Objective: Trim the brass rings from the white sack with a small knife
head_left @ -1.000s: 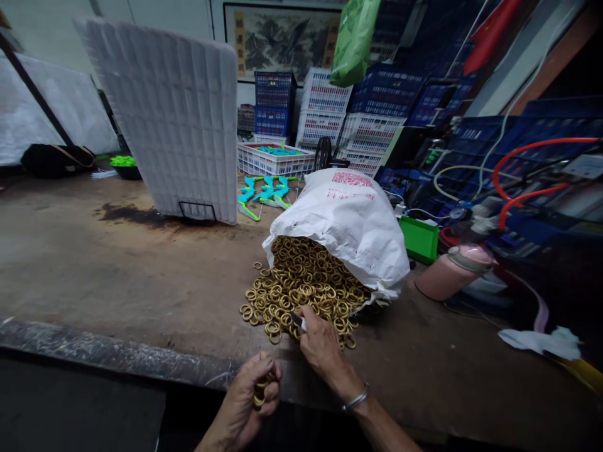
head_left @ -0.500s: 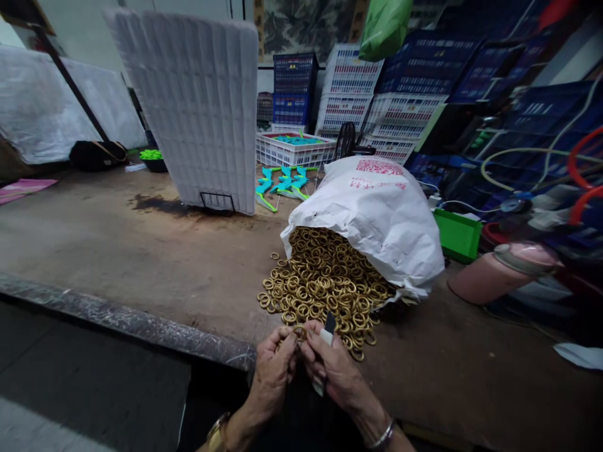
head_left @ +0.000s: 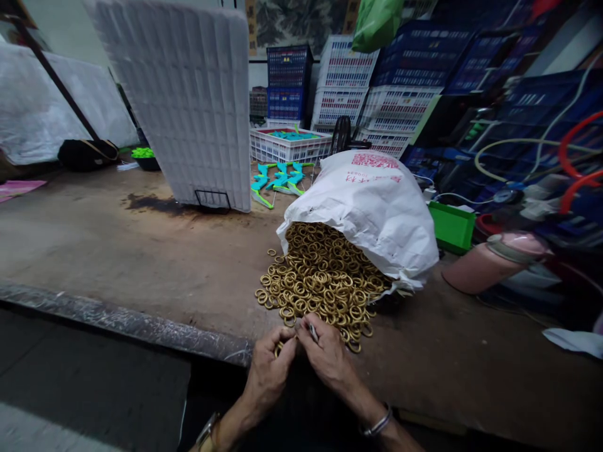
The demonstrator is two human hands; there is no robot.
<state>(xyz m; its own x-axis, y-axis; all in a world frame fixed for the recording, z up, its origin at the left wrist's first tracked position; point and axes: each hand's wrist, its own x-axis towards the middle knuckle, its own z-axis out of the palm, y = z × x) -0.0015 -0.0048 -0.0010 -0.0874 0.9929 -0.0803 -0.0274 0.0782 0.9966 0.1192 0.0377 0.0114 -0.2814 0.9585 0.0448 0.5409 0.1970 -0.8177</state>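
My left hand (head_left: pixel 268 371) is closed in a pinch around a brass-coloured ring (head_left: pixel 278 349), whose edge shows between thumb and fingers. Touching it at the fingertips, my right hand (head_left: pixel 331 359) is closed on a slim flat tool (head_left: pixel 313 333). Only a thin greyish piece of that tool shows now; its kind cannot be made out. Just beyond both hands lies a heap of brass-coloured rings (head_left: pixel 325 295), spilling from the mouth of a white woven sack (head_left: pixel 372 213) that rests on its side on the worktable (head_left: pixel 207 276).
A white ribbed panel (head_left: pixel 188 107) stands on the table at left. Turquoise and green toy bows (head_left: pixel 282 177) lie behind the rings. At right are a green tray (head_left: pixel 451 227) and a pink bottle (head_left: pixel 494 262). Stacked crates (head_left: pixel 346 81) rise behind.
The right hand has turned, so the tool's dark end and white body, visible before, are mostly hidden. The ring has shifted lower within the left hand's grip. The view has moved slightly.
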